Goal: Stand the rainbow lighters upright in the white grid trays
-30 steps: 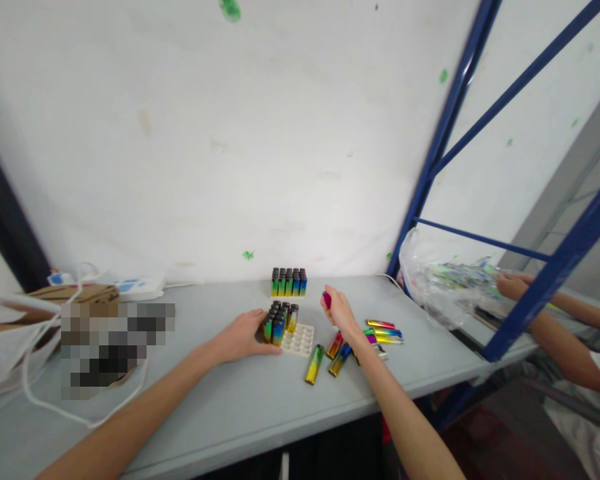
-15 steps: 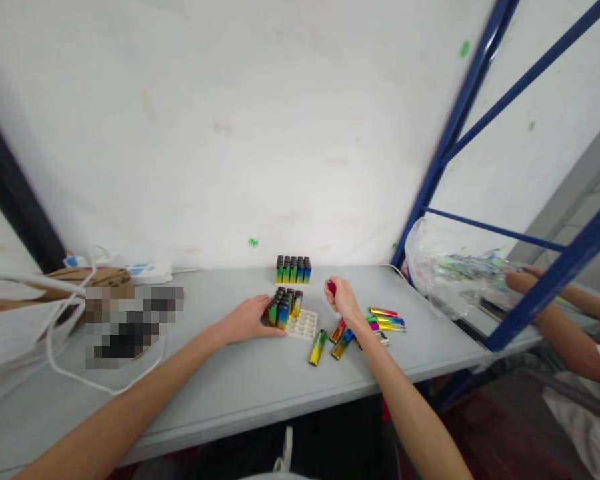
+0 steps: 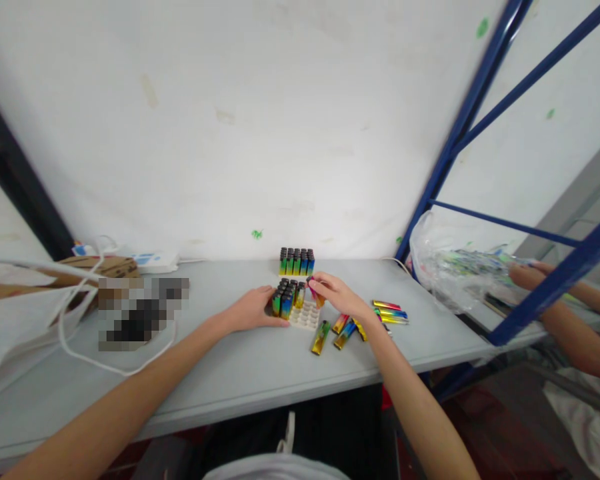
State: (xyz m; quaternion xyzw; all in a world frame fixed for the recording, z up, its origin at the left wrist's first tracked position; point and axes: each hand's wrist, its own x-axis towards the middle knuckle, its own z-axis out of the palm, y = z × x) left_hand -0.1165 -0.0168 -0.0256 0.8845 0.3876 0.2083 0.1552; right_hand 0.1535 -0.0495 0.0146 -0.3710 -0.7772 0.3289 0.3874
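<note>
A white tray with round-cornered slots [image 3: 306, 316] lies on the table, with several upright lighters [image 3: 287, 301] filling its left part. My left hand [image 3: 253, 308] grips the tray's left end, thumb along the front and fingers behind the lighters. Pinched in my right hand [image 3: 330, 293] is a pink-and-orange lighter [image 3: 321, 300], held upright over the back right of the tray. To the right, several loose shiny lighters lie flat, among them a green-and-yellow lighter [image 3: 320, 338] close to the tray. My right forearm hides some of them.
Behind the tray stands a full block of lighters [image 3: 297, 262] near the wall. A cardboard box [image 3: 113, 268], white cable [image 3: 95, 365] and blurred dark items sit at left. Blue metal posts [image 3: 437, 173] rise at right, beside a clear plastic bag [image 3: 443, 280] and another person's arms [image 3: 555, 313].
My right hand has moved left with the lighter, from above the table right of the tray to over the tray. My left hand stays at the tray. The view has shifted slightly.
</note>
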